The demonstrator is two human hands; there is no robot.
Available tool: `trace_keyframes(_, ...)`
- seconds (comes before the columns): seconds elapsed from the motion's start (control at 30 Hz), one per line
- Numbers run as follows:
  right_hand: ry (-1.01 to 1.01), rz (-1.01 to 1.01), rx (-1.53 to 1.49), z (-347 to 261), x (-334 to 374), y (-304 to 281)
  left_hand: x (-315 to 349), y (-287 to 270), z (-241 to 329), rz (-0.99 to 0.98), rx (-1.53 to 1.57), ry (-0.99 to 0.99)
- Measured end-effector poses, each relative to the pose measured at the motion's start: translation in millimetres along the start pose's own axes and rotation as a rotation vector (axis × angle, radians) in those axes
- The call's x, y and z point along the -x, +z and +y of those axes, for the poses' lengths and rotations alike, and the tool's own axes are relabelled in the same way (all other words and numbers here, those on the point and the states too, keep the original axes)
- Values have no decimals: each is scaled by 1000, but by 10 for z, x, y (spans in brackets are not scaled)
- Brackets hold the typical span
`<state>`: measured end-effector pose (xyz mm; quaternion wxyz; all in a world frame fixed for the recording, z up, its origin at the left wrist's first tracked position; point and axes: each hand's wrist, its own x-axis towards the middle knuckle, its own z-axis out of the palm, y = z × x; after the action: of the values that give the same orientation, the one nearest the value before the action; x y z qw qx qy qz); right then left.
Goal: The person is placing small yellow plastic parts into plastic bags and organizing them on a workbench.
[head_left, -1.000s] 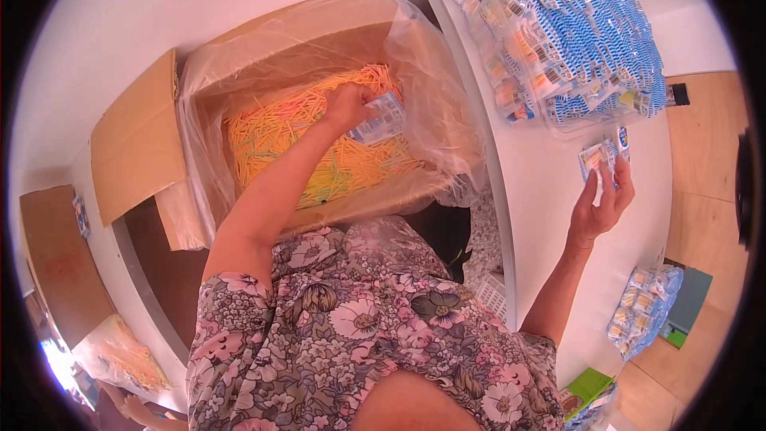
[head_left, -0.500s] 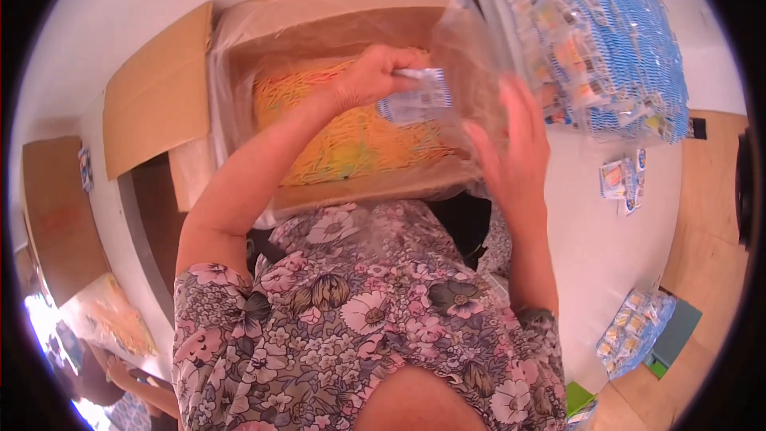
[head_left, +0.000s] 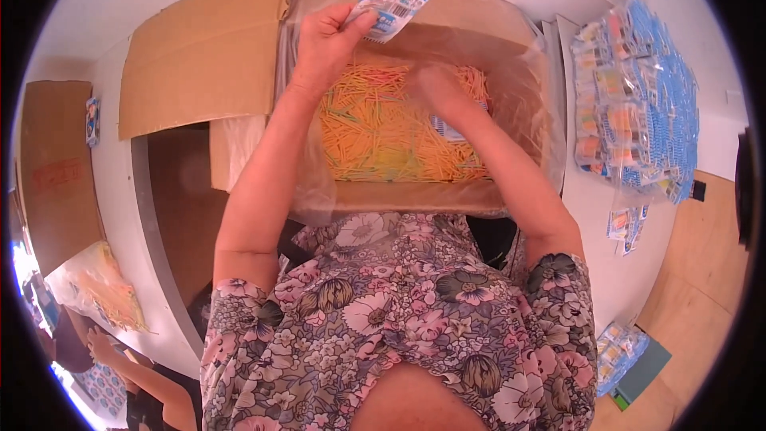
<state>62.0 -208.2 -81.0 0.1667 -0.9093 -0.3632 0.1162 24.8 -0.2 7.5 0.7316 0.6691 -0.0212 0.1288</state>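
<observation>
My left hand (head_left: 325, 44) is closed on the lower left corner of a small plastic packet (head_left: 392, 9) with blue-and-white striped edges. It holds the packet up above the far left part of a cardboard box (head_left: 399, 191) lined with clear plastic. Inside the box lies a mass of thin orange and yellow sticks (head_left: 371, 128), a few of them green or pink. My right hand (head_left: 443, 94) reaches down over these sticks, its fingers smeared by motion. Partly behind my right wrist, another striped packet (head_left: 447, 128) lies on the sticks.
A large pile of striped packets (head_left: 638, 104) in clear plastic stands to the right, with loose packets (head_left: 627, 227) nearer. An open cardboard flap (head_left: 203, 56) sticks out left. At the lower left, a bag of sticks (head_left: 104, 283) lies near another person's arm (head_left: 144, 375).
My left hand has lifted up and away from the sticks with the packet. My right hand has gone from the box's right side down into it. The whole view has shifted.
</observation>
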Motion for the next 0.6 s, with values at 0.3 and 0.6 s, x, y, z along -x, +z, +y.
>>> trace_keyframes(0.3, -104, -59, 59, -465, -262, 430, -182, -121, 67, 138, 195, 105)
trace_keyframes(0.6, 104, -473, 68, -847, -259, 178, -158, -144, 48, 16, 181, 21)
